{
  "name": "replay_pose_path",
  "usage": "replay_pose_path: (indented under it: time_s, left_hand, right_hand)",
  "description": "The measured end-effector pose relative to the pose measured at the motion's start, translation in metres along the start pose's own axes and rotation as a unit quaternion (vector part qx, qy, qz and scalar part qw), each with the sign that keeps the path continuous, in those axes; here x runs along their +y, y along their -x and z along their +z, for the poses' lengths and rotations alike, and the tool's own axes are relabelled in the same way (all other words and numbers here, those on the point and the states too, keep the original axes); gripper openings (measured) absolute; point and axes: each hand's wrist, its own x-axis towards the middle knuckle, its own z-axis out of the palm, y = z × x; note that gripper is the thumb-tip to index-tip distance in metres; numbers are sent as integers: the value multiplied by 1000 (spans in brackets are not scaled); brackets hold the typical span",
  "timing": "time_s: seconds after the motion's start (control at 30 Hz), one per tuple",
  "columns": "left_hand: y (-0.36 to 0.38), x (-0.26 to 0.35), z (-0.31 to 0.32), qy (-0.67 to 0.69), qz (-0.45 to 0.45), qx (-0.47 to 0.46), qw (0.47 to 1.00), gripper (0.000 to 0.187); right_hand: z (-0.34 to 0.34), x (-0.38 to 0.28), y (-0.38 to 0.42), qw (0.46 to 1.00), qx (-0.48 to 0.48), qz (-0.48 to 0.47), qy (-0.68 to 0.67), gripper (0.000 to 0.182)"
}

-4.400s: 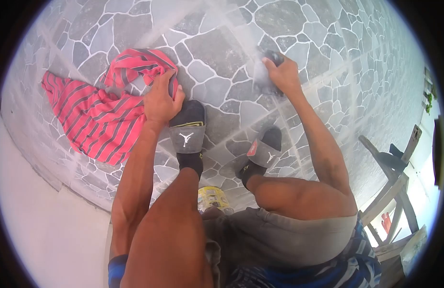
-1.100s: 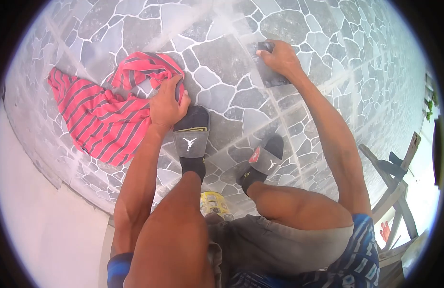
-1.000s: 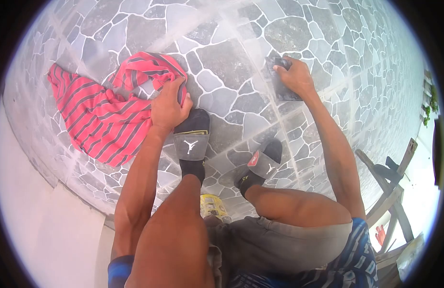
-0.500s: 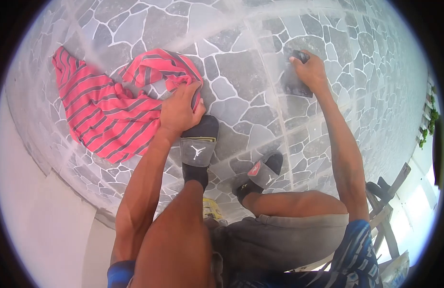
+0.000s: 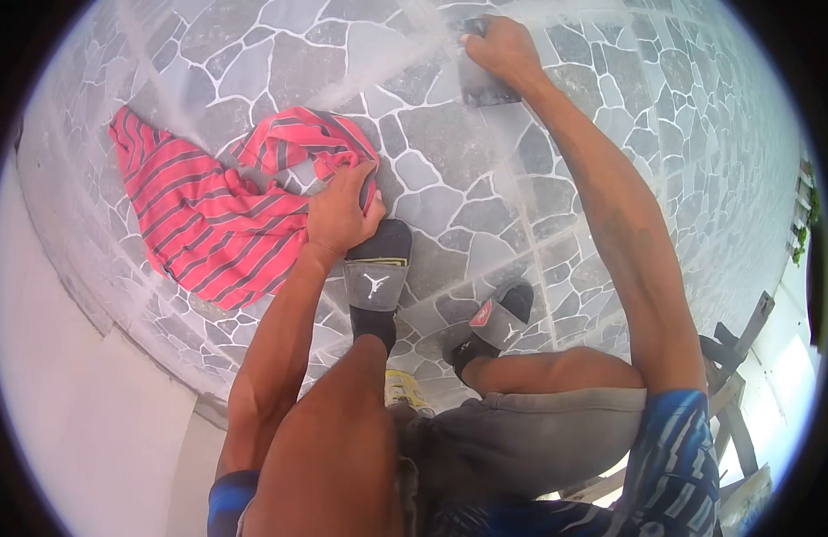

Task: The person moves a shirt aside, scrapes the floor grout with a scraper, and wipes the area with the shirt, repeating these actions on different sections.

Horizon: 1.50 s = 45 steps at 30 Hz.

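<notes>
On the left of the stone-patterned floor (image 5: 432,134) lies a crumpled red cloth with dark stripes (image 5: 208,215). My left hand (image 5: 342,208) presses down on its right end, fingers closed round a fold, just above the toe of a sandal. My right hand (image 5: 502,49) reaches far forward, gripping the upper end of a dark flat tool (image 5: 486,88) that lies against the floor. The tool's exact kind cannot be made out.
Both my feet wear dark socks and sandals, one sandal (image 5: 375,282) near the cloth, the other (image 5: 503,315) to its right. A yellow item (image 5: 403,388) shows between the legs. Wooden pieces (image 5: 736,394) stand at the lower right; a pale wall (image 5: 83,385) borders the left.
My right hand has moved forward and to the left with the dark flat tool. My left hand stays on the striped cloth, while the whole view has shifted slightly.
</notes>
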Motion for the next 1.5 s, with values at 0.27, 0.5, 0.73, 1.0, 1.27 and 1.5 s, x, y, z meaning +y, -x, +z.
replay_pose_path:
  time_s: [0.27, 0.5, 0.73, 1.0, 1.27, 1.5]
  left_hand:
    - [5, -6, 5, 14, -7, 5, 1000, 47]
    - [0, -1, 15, -19, 24, 45, 999, 34]
    - [-150, -9, -24, -79, 151, 138, 976, 21]
    - [-190, 75, 58, -131, 78, 106, 983, 29]
    - [-17, 168, 161, -14, 447, -143, 883, 22]
    - [-193, 95, -9, -164, 196, -11, 967, 30]
  right_hand:
    - [-27, 66, 65, 989, -4, 127, -71, 47]
    - [-36, 100, 227, 936, 124, 255, -209, 39]
    - [-29, 91, 390, 874, 168, 374, -262, 35]
    - [-13, 65, 459, 849, 147, 385, -331, 31]
    - [-4, 67, 444, 841, 223, 326, -370, 31]
    - [-15, 84, 474, 823, 147, 413, -362, 23]
